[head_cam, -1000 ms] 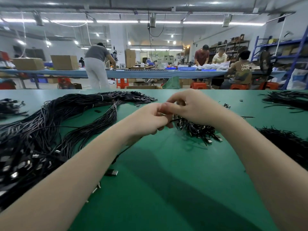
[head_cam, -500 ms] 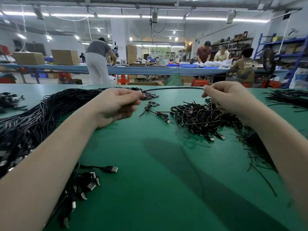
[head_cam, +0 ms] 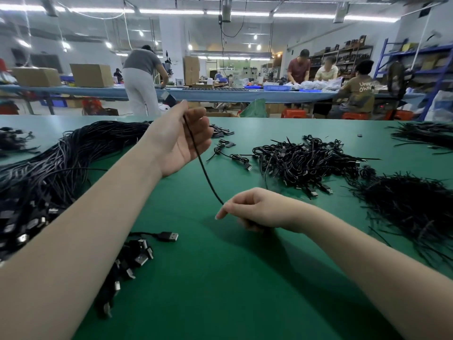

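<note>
Left grip (head_cam: 182, 141): raised above the surface, palm toward the camera. Thumb and forefinger pinch the cable near its upper end, and the other fingers are loosely bent.
Right grip (head_cam: 255, 209): low, just above the surface, knuckles up. The fingers curl round the lower part of the cable, with the forefinger stretched out to the left.
Cable (head_cam: 206, 175): thin and black, held in the air between both grips. It runs from the left thumb down across the palm and slants to the right fist. Its ends are hidden.
Surface (head_cam: 220, 290): a wide green mat under both arms.
Loose cables (head_cam: 61, 163): a thick black bundle at the left, passing under the left forearm, with metal plugs (head_cam: 139, 253) at the near end.
Single plug (head_cam: 169, 236): lies just beside the bundle, between the forearms, pointing right.
Coiled cables (head_cam: 301, 160): a heap of small tied coils beyond the right grip.
Ties (head_cam: 411, 209): a black heap at the right edge, near the right forearm.
Background: people (head_cam: 141, 79) stand and sit at a long blue table (head_cam: 220, 95) that carries cardboard boxes (head_cam: 90, 75).
</note>
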Demonstrator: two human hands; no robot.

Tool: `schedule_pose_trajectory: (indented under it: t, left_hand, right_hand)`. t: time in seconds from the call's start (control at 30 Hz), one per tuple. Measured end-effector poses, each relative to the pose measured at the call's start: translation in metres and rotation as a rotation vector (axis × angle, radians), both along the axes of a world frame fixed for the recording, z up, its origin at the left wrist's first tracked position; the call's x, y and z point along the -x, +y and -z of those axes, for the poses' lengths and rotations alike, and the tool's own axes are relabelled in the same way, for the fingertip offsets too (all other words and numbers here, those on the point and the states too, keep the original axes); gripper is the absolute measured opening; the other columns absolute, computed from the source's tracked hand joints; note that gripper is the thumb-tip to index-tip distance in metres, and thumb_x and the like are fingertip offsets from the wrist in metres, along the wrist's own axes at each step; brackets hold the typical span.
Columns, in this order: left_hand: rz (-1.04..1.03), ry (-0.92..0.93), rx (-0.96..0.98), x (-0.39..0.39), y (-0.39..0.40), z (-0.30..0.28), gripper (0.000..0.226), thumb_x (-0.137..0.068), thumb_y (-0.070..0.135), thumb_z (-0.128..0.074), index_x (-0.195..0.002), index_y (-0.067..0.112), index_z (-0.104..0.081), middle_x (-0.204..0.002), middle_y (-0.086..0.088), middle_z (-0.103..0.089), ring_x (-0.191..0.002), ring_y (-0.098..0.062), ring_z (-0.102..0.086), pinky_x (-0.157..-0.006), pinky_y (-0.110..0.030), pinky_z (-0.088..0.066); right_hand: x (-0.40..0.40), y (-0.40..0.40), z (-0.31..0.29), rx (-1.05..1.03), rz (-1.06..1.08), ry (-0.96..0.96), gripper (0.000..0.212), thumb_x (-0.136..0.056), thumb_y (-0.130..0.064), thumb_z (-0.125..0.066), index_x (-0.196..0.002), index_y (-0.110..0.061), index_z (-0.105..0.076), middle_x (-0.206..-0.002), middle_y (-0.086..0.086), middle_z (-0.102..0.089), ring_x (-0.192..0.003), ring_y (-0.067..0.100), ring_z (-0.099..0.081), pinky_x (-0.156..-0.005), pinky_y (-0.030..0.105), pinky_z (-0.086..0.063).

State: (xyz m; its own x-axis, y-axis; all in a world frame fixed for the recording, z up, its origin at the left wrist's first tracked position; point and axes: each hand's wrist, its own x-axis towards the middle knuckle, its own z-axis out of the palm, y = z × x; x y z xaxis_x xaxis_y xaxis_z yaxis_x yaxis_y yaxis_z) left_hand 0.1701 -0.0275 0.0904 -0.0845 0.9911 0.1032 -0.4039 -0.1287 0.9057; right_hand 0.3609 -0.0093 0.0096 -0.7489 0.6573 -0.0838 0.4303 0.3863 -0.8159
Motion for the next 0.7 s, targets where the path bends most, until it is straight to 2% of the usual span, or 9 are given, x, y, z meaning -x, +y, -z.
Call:
schedule_pose_trajectory:
  t: [0.13,0.2,0.27,0.33,0.4,0.47,0.53,0.6,0.7]
  left_hand:
    - [0.320,0.082,0.031,-0.002,-0.013,-0.001,0.051,-0.096,0.039,-0.041,-0.052,0.021,-0.059,-0.048,0.009,-0.046,-0.041,-0.008,-0.045,-0.045,-0.017,-0.039]
    - [0.510,0.478,0.133,-0.005,-0.016,0.004,0.048,-0.090,0.041,-0.044,-0.057,0.017,-0.068,-0.050,0.003,-0.057,-0.042,-0.010,-0.052,-0.043,-0.017,-0.039]
    - [0.606,0.895,0.258,-0.016,-0.013,0.016,0.053,-0.096,0.044,-0.034,-0.081,0.014,-0.075,-0.074,-0.003,-0.073,-0.059,-0.013,-0.066,-0.049,-0.018,-0.045]
    - [0.516,0.996,0.331,-0.028,-0.007,0.030,0.054,-0.103,0.042,-0.023,-0.101,0.010,-0.066,-0.094,-0.001,-0.074,-0.080,-0.011,-0.069,-0.064,-0.020,-0.046]
    - [0.335,0.847,0.296,-0.035,-0.001,0.040,0.044,-0.104,0.041,-0.025,-0.104,0.015,-0.061,-0.101,0.001,-0.072,-0.094,-0.012,-0.065,-0.078,-0.024,-0.046]
    - [0.201,0.563,0.206,-0.032,0.002,0.038,0.041,-0.104,0.039,-0.027,-0.100,0.017,-0.061,-0.095,0.003,-0.073,-0.093,-0.011,-0.065,-0.077,-0.023,-0.048]
    - [0.145,0.229,0.106,-0.027,0.003,0.026,0.045,-0.105,0.038,-0.025,-0.113,0.011,-0.060,-0.103,-0.002,-0.073,-0.093,-0.012,-0.067,-0.073,-0.022,-0.052]
    - [0.163,-0.038,-0.007,-0.019,-0.001,0.012,0.049,-0.105,0.037,-0.024,-0.116,0.008,-0.062,-0.107,-0.007,-0.071,-0.092,-0.015,-0.068,-0.074,-0.023,-0.053]
    - [0.337,-0.176,-0.132,-0.003,-0.015,-0.004,0.046,-0.102,0.034,-0.031,-0.091,0.017,-0.072,-0.075,0.005,-0.070,-0.066,-0.008,-0.066,-0.059,-0.019,-0.050]
  right_hand:
    - [-0.008,0.008,0.004,-0.038,0.263,0.084,0.029,-0.092,-0.041,-0.059,-0.081,-0.017,-0.072,-0.057,-0.002,-0.047,-0.041,0.009,-0.039,-0.039,0.017,-0.032]
    - [-0.013,0.014,-0.001,-0.060,0.402,0.154,0.034,-0.088,-0.044,-0.063,-0.071,-0.015,-0.064,-0.055,-0.004,-0.041,-0.041,0.009,-0.033,-0.041,0.019,-0.028]
    - [-0.016,0.016,-0.011,-0.062,0.456,0.244,0.036,-0.088,-0.044,-0.063,-0.068,-0.015,-0.060,-0.052,-0.006,-0.037,-0.040,0.009,-0.029,-0.040,0.019,-0.026]
    - [-0.014,0.015,-0.021,-0.116,0.448,0.301,0.035,-0.090,-0.042,-0.060,-0.066,-0.016,-0.062,-0.048,-0.009,-0.038,-0.038,0.009,-0.029,-0.040,0.019,-0.026]
    - [-0.006,0.009,-0.027,-0.176,0.400,0.345,0.033,-0.095,-0.036,-0.054,-0.070,-0.018,-0.067,-0.044,-0.013,-0.039,-0.037,0.008,-0.030,-0.041,0.019,-0.026]
    - [0.003,0.004,-0.027,-0.124,0.294,0.409,0.031,-0.099,-0.029,-0.047,-0.083,-0.016,-0.070,-0.045,-0.013,-0.040,-0.037,0.007,-0.031,-0.041,0.018,-0.026]
    - [0.006,0.000,-0.022,0.014,0.123,0.434,0.029,-0.101,-0.027,-0.044,-0.090,-0.015,-0.068,-0.050,-0.010,-0.042,-0.042,0.009,-0.034,-0.044,0.020,-0.030]
    - [0.004,-0.001,-0.014,0.101,-0.030,0.317,0.029,-0.102,-0.028,-0.043,-0.092,-0.020,-0.069,-0.057,-0.006,-0.042,-0.049,0.012,-0.038,-0.049,0.022,-0.035]
    - [-0.005,0.004,-0.005,0.058,0.035,0.088,0.030,-0.098,-0.037,-0.049,-0.087,-0.021,-0.073,-0.062,-0.002,-0.043,-0.053,0.014,-0.039,-0.051,0.023,-0.037]
